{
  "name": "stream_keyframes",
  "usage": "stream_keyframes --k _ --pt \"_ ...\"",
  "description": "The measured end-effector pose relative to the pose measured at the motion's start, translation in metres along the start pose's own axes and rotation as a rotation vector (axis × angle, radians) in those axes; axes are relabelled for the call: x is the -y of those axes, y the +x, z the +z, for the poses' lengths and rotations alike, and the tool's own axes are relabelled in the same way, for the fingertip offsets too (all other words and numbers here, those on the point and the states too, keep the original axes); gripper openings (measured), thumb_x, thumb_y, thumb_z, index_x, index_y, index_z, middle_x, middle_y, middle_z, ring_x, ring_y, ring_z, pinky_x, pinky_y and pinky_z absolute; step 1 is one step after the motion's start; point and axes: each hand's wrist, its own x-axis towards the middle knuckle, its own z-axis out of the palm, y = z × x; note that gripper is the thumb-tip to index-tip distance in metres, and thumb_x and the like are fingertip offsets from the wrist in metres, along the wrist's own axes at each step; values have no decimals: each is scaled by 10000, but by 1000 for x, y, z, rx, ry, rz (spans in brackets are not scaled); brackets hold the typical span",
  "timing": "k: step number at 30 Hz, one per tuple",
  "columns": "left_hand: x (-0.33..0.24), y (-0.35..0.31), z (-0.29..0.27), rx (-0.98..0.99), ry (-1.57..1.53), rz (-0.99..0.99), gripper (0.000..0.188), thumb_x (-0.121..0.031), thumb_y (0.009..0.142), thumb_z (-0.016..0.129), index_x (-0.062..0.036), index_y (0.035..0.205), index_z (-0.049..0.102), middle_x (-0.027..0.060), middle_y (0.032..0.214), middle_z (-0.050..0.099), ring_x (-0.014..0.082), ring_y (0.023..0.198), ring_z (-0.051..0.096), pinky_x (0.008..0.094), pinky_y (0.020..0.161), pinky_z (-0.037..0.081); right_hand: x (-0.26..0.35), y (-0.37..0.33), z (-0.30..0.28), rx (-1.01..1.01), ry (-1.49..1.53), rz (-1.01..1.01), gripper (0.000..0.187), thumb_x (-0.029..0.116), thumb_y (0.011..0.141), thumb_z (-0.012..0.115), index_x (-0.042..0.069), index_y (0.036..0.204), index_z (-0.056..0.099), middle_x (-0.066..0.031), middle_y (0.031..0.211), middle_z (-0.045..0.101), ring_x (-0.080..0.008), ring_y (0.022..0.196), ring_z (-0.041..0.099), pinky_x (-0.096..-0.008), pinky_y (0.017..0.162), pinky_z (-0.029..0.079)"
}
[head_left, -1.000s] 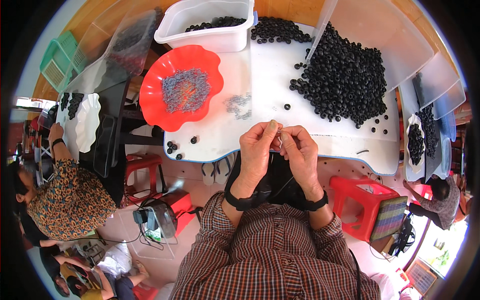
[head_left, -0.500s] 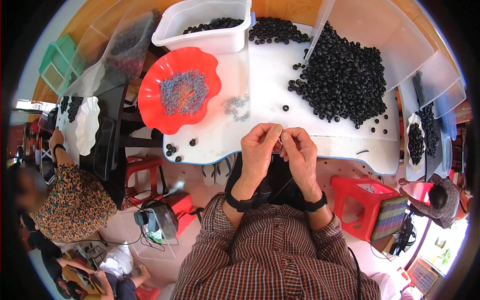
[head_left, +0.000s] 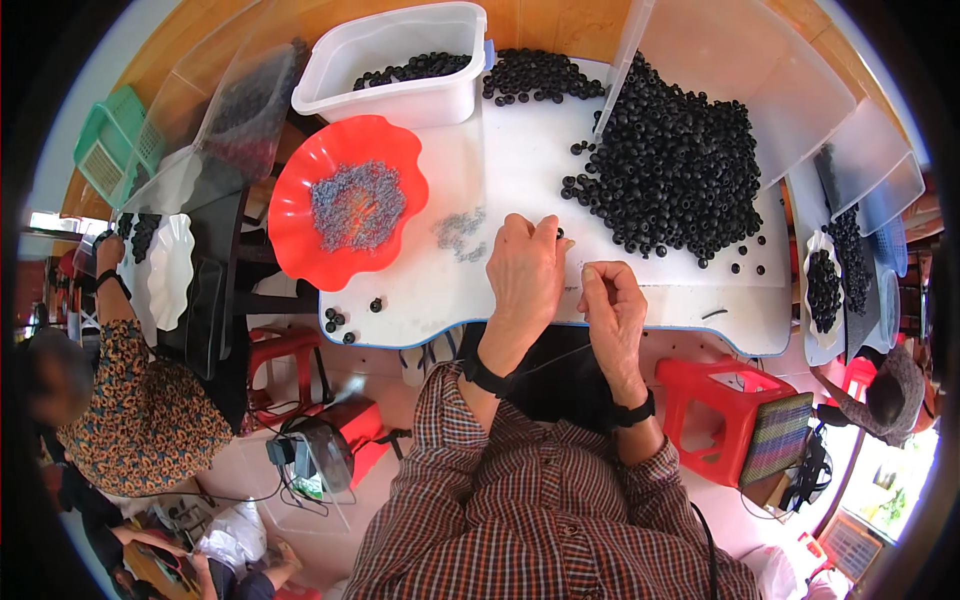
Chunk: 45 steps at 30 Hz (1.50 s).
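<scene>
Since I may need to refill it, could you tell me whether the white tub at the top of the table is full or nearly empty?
Nearly empty: the white tub holds only a thin layer of black beads along its bottom.

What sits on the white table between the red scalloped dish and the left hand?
In the head view, a small scatter of grey bits lies there, apart from both.

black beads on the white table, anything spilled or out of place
Mostly one big heap of black beads, but a few stray beads lie apart near the table's front left edge, below the red dish, close enough to roll off.
</scene>
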Motion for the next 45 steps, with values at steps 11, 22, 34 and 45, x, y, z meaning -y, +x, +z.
stream_keyframes --k 11,22,34,45 --pt "11 -7 -11 322 -1177 -348 264 -25 909 620 -12 1172 640 83 1000 665 126 767 620 259 712 524 5 4 -10 -16 -11 -16 84 75 946 586 -6 926 574 -2 758 564 -54 620 516 -203 553 428" --pt "14 -20 -20 348 -1688 -512 284 -99 976 534 16 1232 575 116 998 663 122 777 603 270 714 514 21 -1 -6 46 29 -42 50 29 930 586 -19 930 572 -11 804 555 -56 632 524 -201 567 445" --pt "16 -30 -19 334 -1674 -530 207 -135 994 522 10 1115 605 77 936 645 118 743 565 258 688 479 27 -4 0 121 -12 -75 54 39 937 576 -14 935 568 -16 812 579 -50 642 533 -196 571 451" --pt "19 -35 -19 340 -1548 -499 209 -137 991 538 15 1113 615 50 895 620 111 741 566 243 701 484 27 -5 2 141 -32 -46 69 55 937 583 -12 925 568 -24 805 603 -53 667 547 -203 591 463"
